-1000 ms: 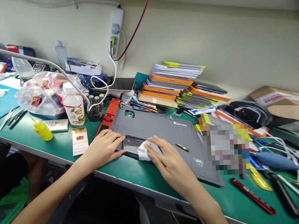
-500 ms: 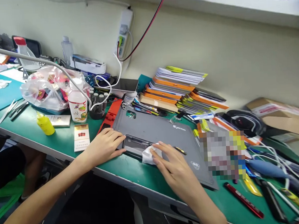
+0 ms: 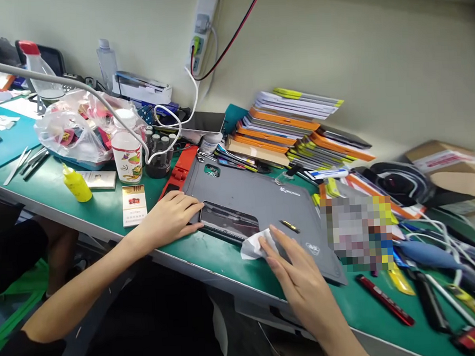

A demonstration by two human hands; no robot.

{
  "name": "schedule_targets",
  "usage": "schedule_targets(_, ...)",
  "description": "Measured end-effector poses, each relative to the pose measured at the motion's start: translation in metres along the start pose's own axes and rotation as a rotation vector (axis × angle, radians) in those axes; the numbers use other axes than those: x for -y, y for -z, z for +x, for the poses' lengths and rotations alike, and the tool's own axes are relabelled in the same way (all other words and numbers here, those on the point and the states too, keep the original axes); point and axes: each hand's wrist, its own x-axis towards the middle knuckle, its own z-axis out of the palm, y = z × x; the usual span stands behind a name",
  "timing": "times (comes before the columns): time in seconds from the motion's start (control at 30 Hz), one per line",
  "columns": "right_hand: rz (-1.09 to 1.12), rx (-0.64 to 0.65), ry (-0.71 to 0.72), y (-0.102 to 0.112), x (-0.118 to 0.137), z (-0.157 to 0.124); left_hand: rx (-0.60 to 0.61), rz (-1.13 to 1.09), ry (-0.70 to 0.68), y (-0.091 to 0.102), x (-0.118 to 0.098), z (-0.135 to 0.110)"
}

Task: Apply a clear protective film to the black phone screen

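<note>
Phone (image 3: pixel 228 222) lies glossy dark side up on the grey mat (image 3: pixel 262 195), between my hands, long side toward me & close to the table (image 3: pixel 104 209) edge. Left hand (image 3: pixel 171 216) rests on its left end, fingers flat & loosely spread. It's pressing, not pinching. Right hand (image 3: pixel 302 281) is flat too, fingers together, holding a white wipe (image 3: pixel 251 246) down at the phone's right near corner. The wipe touches the phone & partly lies on the mat. A small brass-coloured bit (image 3: pixel 290 226) sits on the mat just beyond my right fingertips. Left of my left hand: a red-and-white box (image 3: pixel 134 204), & further off a yellow bottle (image 3: pixel 77 184).

Phone looks thin, stiff & light, w/ glass that's prob. slippery & fragile. Best gripped by the long edges, not the face. Wipe is soft, limp, near weightless, so pin it under flat fingers or pinch a corner.
</note>
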Motion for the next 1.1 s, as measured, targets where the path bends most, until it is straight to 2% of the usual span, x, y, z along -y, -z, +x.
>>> schedule_targets(0.13,-0.039,-0.048,-0.023,-0.004,0.010,-0.002,0.007,-0.001,0.021,0.000,0.001,0.000)
schedule_targets(0.37,-0.109,-0.115,0.140,-0.015,0.026,0.017,-0.015,0.012,0.002,0.000,0.003,-0.001)
schedule_targets(0.47,-0.074,-0.103,0.159,-0.028,0.047,0.031,-0.014,0.005,0.010,0.003,0.002,0.000)
schedule_targets(0.57,-0.070,-0.101,0.145,-0.042,0.080,0.052,0.011,0.005,0.012,0.005,0.001,0.000)
schedule_targets(0.7,-0.079,-0.079,0.134,-0.047,0.108,0.073,0.025,0.010,0.001,0.008,0.002,0.001)
schedule_targets(0.8,-0.105,-0.084,0.114,-0.040,0.101,0.068,0.000,0.003,-0.013,0.008,0.004,0.001)
schedule_targets(1.0,-0.127,-0.140,0.046,-0.016,0.049,0.021,-0.010,0.004,-0.026,0.003,0.006,0.002)
schedule_targets(1.1,-0.101,-0.122,0.014,-0.012,0.042,0.012,-0.010,-0.004,-0.017,0.003,0.006,0.002)
